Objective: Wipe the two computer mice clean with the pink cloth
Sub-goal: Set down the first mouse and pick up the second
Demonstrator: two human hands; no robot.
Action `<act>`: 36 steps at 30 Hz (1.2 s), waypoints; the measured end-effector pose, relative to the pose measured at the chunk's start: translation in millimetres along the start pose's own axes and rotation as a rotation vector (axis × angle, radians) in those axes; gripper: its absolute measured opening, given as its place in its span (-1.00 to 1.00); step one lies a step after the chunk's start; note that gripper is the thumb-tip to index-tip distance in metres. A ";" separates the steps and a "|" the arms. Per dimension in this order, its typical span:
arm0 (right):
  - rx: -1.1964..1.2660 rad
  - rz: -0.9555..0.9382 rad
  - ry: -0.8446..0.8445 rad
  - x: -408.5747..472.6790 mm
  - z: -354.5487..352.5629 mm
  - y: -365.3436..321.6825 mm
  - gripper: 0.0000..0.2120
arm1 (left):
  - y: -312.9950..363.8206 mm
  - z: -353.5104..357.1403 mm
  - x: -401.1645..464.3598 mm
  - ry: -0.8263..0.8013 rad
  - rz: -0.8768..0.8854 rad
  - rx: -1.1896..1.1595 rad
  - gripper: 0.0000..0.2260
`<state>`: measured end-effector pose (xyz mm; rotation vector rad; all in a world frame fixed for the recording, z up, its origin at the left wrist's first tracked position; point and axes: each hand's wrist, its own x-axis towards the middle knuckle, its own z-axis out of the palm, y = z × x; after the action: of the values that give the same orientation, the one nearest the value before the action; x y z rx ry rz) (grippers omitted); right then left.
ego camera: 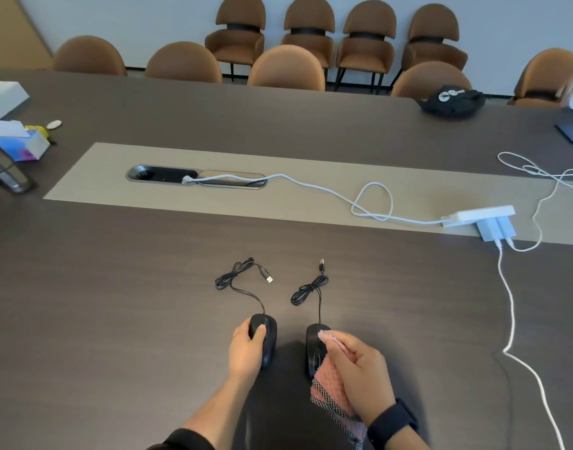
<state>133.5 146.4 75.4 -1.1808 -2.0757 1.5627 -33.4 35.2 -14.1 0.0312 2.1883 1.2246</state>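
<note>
Head cam: I see my left hand (246, 347) clamped over the left mouse (266, 339) on the desk (116, 303). My right hand (360, 371) pinches the pink cloth (330, 388), grip closed on it, cloth touching the right mouse (315, 347). Both mice sit side by side, cables bundled just beyond, w/ USB plugs loose.

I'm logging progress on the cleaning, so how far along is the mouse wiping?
Nothing shows as finished; neither mouse looks visibly different. In hand: the right hand holds the pink cloth against the right mouse, so that one is being wiped or about to be. The left hand grips the left mouse, with no cloth on it. Left: probably that left mouse, and perhaps most of the right.
</note>
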 end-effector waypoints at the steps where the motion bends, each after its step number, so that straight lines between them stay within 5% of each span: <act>1: -0.035 -0.001 -0.014 1.9 -0.8 2.7 -0.82 | 1.1 -0.1 -1.2 0.012 0.006 0.030 -0.61; 10: -0.687 0.053 -0.109 41.2 -28.1 33.4 -0.74 | -7.9 -4.8 -5.7 0.148 0.030 0.241 -0.58; 13: -0.757 0.068 -0.122 51.4 -31.5 42.1 -0.75 | 0.4 -4.2 -18.7 0.264 0.214 0.309 -0.69; 17: -0.721 0.148 -0.218 58.5 -23.7 61.8 -0.74 | 10.8 26.4 -40.3 0.025 0.392 0.319 -0.75; 21: -0.590 0.176 -0.264 57.3 -12.1 71.0 -0.81 | 13.0 61.3 -46.8 -0.201 0.153 0.309 -0.65; 28: -0.420 0.185 -0.213 51.9 -4.8 71.3 -0.71 | 14.0 73.2 -29.8 -0.315 -0.241 -0.081 -0.73; 33: -0.232 0.166 -0.160 40.3 -11.0 61.8 -0.74 | 28.9 62.3 -45.4 -0.350 -0.326 -0.290 -0.79; 36: -0.087 0.150 -0.122 33.1 -14.2 43.8 -0.74 | 31.8 56.3 -50.2 -0.484 -0.338 -0.502 -0.64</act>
<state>141.1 183.9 33.5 -1.3302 -2.1976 1.6648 28.1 80.6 14.9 -0.2178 1.3710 1.3613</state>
